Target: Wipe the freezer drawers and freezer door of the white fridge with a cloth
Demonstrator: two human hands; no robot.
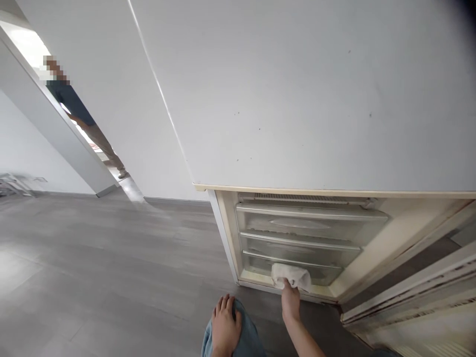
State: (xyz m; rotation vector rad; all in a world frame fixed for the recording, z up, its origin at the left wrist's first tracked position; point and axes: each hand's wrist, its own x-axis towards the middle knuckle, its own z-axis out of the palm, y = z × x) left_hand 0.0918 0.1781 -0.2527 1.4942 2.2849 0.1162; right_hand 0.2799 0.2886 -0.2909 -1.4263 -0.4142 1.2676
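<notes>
My right hand [290, 300] grips a white cloth [289, 275] at the bottom front of an open freezer compartment. The cloth lies against the lower sill [256, 278] and overlaps the lowest drawer. Behind it are stacked clear-fronted drawers [301, 224] inside the yellowed cabinet. My left hand [225, 322] rests open, fingers over my knee [247, 329] in blue trousers, and holds nothing.
The freezer door [416, 312], with a dirty, stained seal, stands open at the right. A large white upper panel [297, 94] overhangs the compartment. Grey plank flooring [111, 267] extends left. A person [80, 106] stands in a doorway at the far left.
</notes>
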